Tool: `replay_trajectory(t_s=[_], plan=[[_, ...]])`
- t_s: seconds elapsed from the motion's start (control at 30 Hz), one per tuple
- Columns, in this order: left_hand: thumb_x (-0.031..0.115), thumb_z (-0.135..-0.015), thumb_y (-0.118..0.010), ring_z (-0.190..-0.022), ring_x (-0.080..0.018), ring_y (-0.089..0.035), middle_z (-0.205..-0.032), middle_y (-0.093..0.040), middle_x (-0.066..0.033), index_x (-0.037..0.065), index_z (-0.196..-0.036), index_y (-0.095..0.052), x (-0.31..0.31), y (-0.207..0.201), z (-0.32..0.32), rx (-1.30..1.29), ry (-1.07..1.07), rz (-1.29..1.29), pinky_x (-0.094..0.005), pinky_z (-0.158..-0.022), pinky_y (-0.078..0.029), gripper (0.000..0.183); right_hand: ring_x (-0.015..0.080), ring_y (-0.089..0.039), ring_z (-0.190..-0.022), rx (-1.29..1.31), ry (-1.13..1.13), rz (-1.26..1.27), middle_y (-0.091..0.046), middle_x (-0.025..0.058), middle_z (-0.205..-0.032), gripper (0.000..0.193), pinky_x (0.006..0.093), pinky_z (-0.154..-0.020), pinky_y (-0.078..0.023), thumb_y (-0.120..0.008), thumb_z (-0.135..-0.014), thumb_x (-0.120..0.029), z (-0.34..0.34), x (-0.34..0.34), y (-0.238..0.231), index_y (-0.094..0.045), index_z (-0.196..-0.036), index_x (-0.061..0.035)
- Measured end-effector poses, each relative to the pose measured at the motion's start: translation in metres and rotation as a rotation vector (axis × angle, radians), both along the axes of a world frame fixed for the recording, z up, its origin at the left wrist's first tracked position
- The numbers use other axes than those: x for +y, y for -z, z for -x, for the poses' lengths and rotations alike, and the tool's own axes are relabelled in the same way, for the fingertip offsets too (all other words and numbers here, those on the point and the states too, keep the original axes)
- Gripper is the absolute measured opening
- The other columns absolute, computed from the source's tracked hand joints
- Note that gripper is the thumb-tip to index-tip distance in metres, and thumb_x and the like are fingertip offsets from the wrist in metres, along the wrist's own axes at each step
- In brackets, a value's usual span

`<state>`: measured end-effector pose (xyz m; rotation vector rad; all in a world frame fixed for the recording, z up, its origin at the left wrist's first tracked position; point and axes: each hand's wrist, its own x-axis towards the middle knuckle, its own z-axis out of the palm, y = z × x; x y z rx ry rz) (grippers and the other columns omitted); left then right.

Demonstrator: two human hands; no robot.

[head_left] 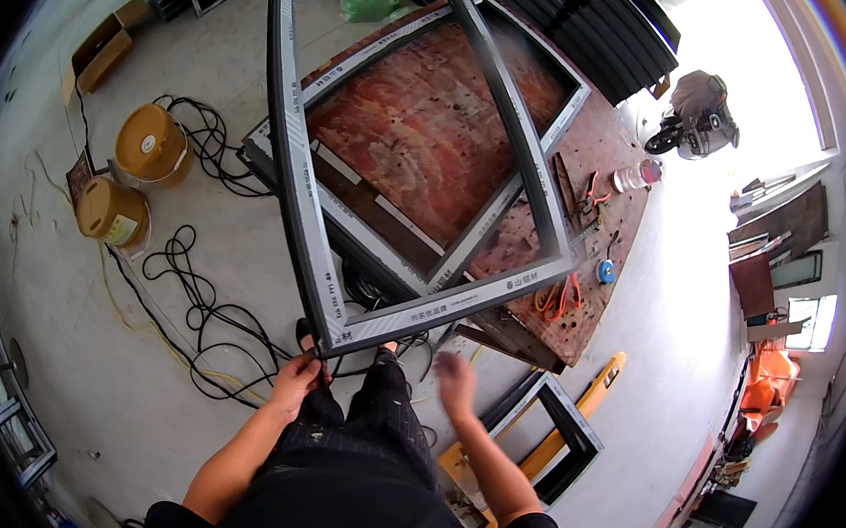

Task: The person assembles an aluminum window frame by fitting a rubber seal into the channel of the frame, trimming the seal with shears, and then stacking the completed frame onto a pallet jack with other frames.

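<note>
Head view: left hand [294,378] with fingers clamped on the lower corner of a grey window frame [298,157], tilted up over the reddish work surface [591,320]; right hand [454,379] blurred, free just below the frame, finger state indeterminable.

I'm looking down on a pale concrete floor [215,14] strewn with black cables [199,312]. Two yellow buckets [135,170] stand at the left beside an open cardboard box [99,50]. A worn reddish plywood workbench [423,127] fills the middle, dark profiles [597,26] stacked behind it. Strong daylight pours through a window [780,63] at upper right.
</note>
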<state>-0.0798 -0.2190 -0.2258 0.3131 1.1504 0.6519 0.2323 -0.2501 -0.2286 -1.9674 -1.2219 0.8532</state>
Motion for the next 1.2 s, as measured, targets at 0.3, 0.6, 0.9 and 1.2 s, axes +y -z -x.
replay_trajectory(t_s=[0.3, 0.6, 0.9, 1.2], plan=[[0.024, -0.094, -0.055, -0.088, -0.0156, -0.061, -0.093, -0.063, -0.0041, 0.005, -0.104, -0.059, -0.019, -0.006, -0.025, 0.16, -0.266, 0.031, -0.0309, -0.083, -0.047, 0.022, 0.035, -0.055, -0.106, -0.864, 0.137, 0.201, -0.058, 0.0158, -0.119, 0.056, 0.0447, -0.092, -0.043, -0.067, -0.078, -0.032, -0.29, 0.125, 0.017, -0.052, -0.126, -0.0072], [0.026, -0.094, -0.051, -0.08, -0.0081, -0.056, -0.083, -0.062, 0.0008, 0.007, -0.098, -0.062, -0.03, -0.005, -0.046, 0.271, -0.417, 0.048, -0.0229, -0.069, -0.039, 0.023, 0.039, -0.057, -0.099, -0.779, -0.169, 0.406, -0.061, 0.0235, -0.103, 0.054, 0.0446, -0.087, -0.044, -0.071, -0.071, -0.038, -0.354, 0.146, 0.046, -0.059, -0.108, -0.0011], [0.016, -0.09, -0.053, -0.069, -0.0087, -0.05, -0.075, -0.057, 0.0005, 0.004, -0.083, -0.061, -0.021, -0.005, -0.05, 0.224, -0.466, -0.016, -0.0233, -0.066, -0.04, 0.016, 0.0258, -0.063, -0.079, 0.556, 0.257, 0.332, -0.064, 0.0154, -0.085, 0.022, 0.0353, -0.069, -0.051, -0.059, -0.082, -0.024, -0.341, 0.095, -0.017, -0.054, -0.091, -0.0045], [0.017, -0.089, -0.056, -0.067, -0.0077, -0.048, -0.073, -0.056, 0.0008, 0.002, -0.083, -0.062, -0.019, -0.002, -0.037, 0.3, -0.364, -0.022, -0.0229, -0.064, -0.039, 0.017, 0.0302, -0.062, -0.08, 0.115, -0.902, 0.762, -0.063, 0.0176, -0.083, 0.04, 0.0365, -0.074, -0.047, -0.069, -0.08, -0.029, -0.01, 0.069, -0.097, -0.061, -0.105, 0.0003]])
